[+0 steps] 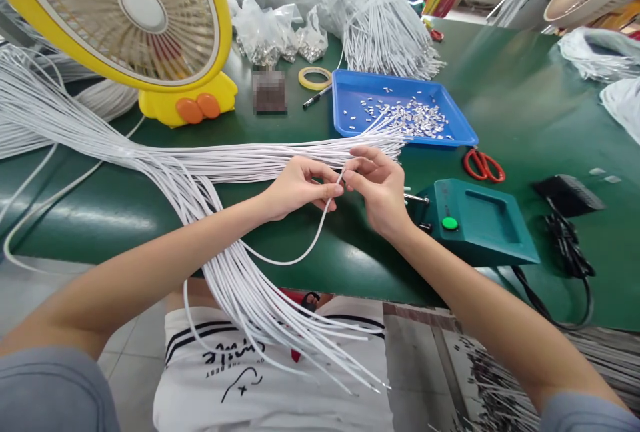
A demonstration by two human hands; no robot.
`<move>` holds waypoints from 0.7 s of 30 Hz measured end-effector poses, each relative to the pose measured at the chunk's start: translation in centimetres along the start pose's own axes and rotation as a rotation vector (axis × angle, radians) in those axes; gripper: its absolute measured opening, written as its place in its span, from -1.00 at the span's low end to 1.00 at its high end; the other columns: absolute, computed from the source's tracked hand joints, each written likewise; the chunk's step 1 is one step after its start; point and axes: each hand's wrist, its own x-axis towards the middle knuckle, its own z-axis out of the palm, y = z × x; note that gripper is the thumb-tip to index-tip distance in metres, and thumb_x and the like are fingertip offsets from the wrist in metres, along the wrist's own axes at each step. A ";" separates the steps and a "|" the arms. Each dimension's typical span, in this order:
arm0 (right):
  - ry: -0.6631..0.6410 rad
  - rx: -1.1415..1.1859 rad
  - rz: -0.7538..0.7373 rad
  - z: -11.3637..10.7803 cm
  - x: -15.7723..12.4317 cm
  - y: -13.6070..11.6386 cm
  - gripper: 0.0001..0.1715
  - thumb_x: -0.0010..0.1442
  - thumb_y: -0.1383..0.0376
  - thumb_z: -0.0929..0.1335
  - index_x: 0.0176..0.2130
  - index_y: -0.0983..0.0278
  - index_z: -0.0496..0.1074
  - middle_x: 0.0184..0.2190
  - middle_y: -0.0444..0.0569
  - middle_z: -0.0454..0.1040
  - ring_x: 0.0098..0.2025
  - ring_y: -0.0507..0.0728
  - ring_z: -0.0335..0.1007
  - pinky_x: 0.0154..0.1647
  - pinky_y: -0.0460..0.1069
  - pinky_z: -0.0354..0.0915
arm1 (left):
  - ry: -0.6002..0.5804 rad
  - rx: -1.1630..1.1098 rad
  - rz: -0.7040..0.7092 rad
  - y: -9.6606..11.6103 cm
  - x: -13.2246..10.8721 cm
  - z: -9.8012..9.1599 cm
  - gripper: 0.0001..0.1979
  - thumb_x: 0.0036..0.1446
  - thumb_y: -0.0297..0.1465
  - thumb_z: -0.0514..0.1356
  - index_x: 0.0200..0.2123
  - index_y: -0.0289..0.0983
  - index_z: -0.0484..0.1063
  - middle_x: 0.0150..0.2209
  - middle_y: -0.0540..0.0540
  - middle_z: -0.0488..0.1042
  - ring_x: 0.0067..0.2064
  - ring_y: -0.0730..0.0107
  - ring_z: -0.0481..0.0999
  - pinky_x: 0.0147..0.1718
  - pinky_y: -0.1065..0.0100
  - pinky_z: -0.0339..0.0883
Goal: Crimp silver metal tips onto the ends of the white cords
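Observation:
One white cable curves up from the bundle to my fingers. My left hand pinches it near its end. Fingertips of my right hand meet at the cable's tip; whether a small part is between them is too small to tell. Behind both hands a bundle of white cables lies across the green table, its ends reaching over the near rim of a blue tray. Small metal pieces lie in the tray. More cables hang over the table's front edge onto the lap.
A green machine with a metal rod stands right of my right hand, red scissors behind it. A yellow fan, yellow tape, a pen and bagged cables stand or lie farther back.

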 end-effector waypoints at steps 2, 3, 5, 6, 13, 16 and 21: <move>-0.002 -0.013 0.011 0.0 0.0 -0.1 -0.67 -0.06 0.34 0.48 -0.22 0.22 0.43 -0.50 -0.21 0.42 -0.45 -0.02 0.34 -0.38 -0.05 0.34 | -0.002 0.008 -0.009 0.1 0.0 0.0 -0.61 -0.25 -0.26 0.52 -0.48 -0.43 0.52 -0.55 -0.02 0.49 -0.56 0.45 0.54 -0.57 0.48 0.49; -0.003 -0.017 0.016 0.0 0.1 -0.1 -0.67 -0.06 0.34 0.47 -0.22 0.22 0.43 -0.51 -0.22 0.41 -0.46 -0.02 0.33 -0.39 -0.05 0.33 | -0.002 0.008 -0.015 0.1 -0.1 0.1 -0.61 -0.25 -0.25 0.52 -0.47 -0.43 0.53 -0.54 -0.03 0.49 -0.56 0.45 0.54 -0.56 0.47 0.50; -0.006 -0.013 0.028 0.1 0.1 -0.3 -0.68 -0.07 0.35 0.45 -0.23 0.22 0.43 -0.52 -0.23 0.40 -0.48 -0.02 0.32 -0.41 -0.06 0.31 | -0.012 0.000 -0.026 0.0 -0.1 0.1 -0.61 -0.26 -0.25 0.52 -0.45 -0.43 0.54 -0.54 -0.03 0.50 -0.55 0.44 0.55 -0.56 0.46 0.50; -0.010 -0.007 0.034 0.1 0.1 -0.3 -0.68 -0.08 0.36 0.45 -0.24 0.22 0.43 -0.53 -0.23 0.40 -0.49 -0.03 0.31 -0.43 -0.07 0.30 | -0.020 -0.008 -0.030 0.0 0.0 0.1 -0.61 -0.26 -0.26 0.52 -0.45 -0.43 0.54 -0.54 -0.03 0.50 -0.55 0.44 0.55 -0.56 0.46 0.51; -0.058 0.044 0.084 -0.1 0.2 -0.4 -0.67 -0.10 0.39 0.38 -0.24 0.22 0.44 -0.56 -0.25 0.36 -0.55 -0.05 0.23 -0.47 -0.08 0.24 | -0.065 -0.039 -0.036 -0.2 0.0 -0.1 -0.63 -0.24 -0.27 0.52 -0.42 -0.42 0.56 -0.48 -0.06 0.53 -0.52 0.44 0.56 -0.52 0.44 0.53; -0.024 0.069 0.087 -0.3 0.3 -0.2 -0.66 -0.12 0.41 0.34 -0.26 0.23 0.46 -0.60 -0.26 0.29 -0.56 -0.06 0.20 -0.48 -0.08 0.24 | -0.057 -0.061 -0.023 -0.1 0.0 -0.2 -0.64 -0.19 -0.27 0.50 -0.44 -0.42 0.54 -0.48 -0.06 0.53 -0.52 0.44 0.56 -0.52 0.44 0.53; 0.019 0.088 0.112 -0.3 0.3 -0.3 -0.68 -0.09 0.34 0.35 -0.24 0.23 0.47 -0.49 -0.19 0.38 -0.48 -0.02 0.30 -0.48 -0.08 0.29 | -0.039 -0.068 -0.015 -0.2 0.0 -0.4 -0.63 -0.18 -0.24 0.50 -0.45 -0.42 0.52 -0.52 -0.03 0.50 -0.52 0.44 0.55 -0.52 0.45 0.52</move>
